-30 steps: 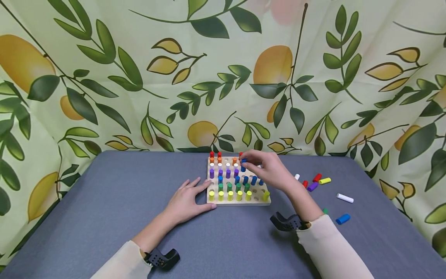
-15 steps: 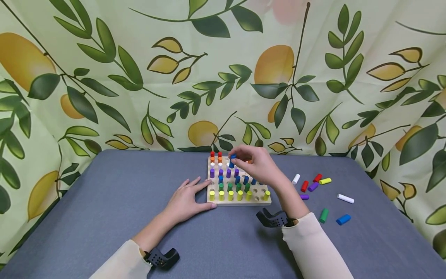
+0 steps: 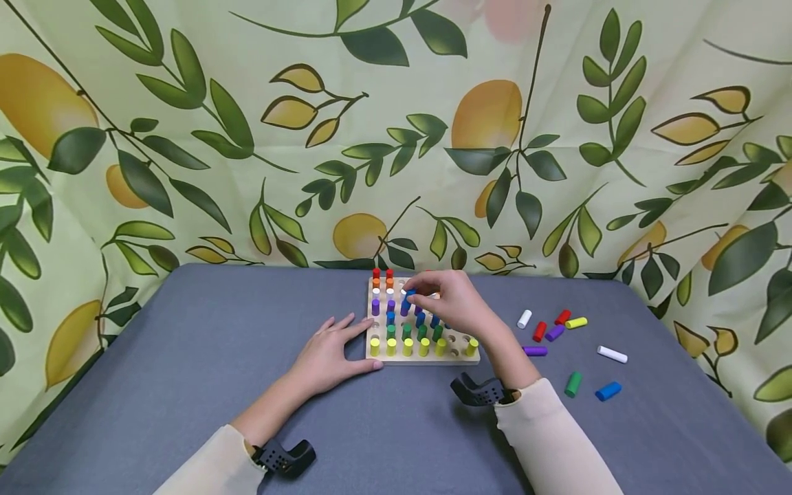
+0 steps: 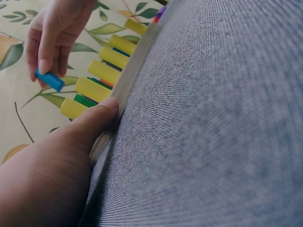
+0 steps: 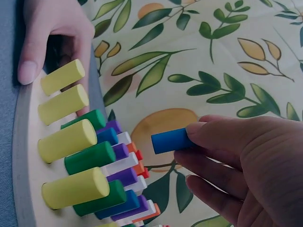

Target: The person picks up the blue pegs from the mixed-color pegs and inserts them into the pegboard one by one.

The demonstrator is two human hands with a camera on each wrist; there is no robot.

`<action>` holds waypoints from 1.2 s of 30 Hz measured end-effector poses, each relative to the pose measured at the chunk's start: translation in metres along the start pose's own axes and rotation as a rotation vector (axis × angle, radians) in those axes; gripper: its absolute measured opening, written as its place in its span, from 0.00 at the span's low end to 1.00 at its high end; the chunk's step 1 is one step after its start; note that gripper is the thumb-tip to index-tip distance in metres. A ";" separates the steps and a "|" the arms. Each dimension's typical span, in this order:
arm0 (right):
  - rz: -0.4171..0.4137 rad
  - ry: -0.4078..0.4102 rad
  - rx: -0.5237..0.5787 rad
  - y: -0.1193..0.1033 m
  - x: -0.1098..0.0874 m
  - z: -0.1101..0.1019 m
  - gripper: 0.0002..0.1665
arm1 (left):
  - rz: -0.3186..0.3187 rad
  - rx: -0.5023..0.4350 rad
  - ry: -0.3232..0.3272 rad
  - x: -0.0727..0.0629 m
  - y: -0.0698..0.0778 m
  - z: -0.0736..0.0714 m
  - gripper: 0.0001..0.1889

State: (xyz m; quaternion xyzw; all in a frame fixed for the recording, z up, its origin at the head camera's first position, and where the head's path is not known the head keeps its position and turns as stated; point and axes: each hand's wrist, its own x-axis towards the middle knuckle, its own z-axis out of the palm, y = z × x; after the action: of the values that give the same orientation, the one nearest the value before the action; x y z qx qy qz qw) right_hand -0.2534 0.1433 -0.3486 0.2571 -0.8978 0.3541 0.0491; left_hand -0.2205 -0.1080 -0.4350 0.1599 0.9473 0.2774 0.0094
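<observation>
A wooden pegboard stands on the grey table, filled in rows with coloured pegs; a yellow row is at the front and red is at the back. My left hand rests at its left side, thumb against the front edge and index finger along the left edge. Above the board, my right hand pinches a blue peg between thumb and fingers. The peg is tilted, and its lower end is free in the right wrist view. Some holes show in the blue, green and yellow rows.
Loose pegs lie right of the board: a green peg, a blue one, a yellow one, plus red, purple and white ones. A leaf-and-fruit patterned cloth hangs behind the table.
My right hand has moved left over the board with the blue peg, then slightly lower and nearer, and the peg now leans. Loose pegs came into sight beside the forearm. The left hand stays put.
</observation>
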 end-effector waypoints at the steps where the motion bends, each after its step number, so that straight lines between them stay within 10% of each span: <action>1: -0.001 -0.005 -0.008 0.001 0.000 0.001 0.11 | 0.000 0.004 0.000 0.000 0.000 0.000 0.42; 36: 0.039 -0.156 -0.148 0.019 0.004 0.031 0.08 | 0.001 -0.005 -0.003 -0.001 0.003 -0.003 0.41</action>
State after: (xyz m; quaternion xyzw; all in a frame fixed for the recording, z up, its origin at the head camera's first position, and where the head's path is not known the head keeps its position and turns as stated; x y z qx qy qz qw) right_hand -0.2633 0.1327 -0.3820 0.2621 -0.9275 0.2666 -0.0088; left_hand -0.2189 -0.1074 -0.4314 0.1610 0.9465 0.2795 0.0110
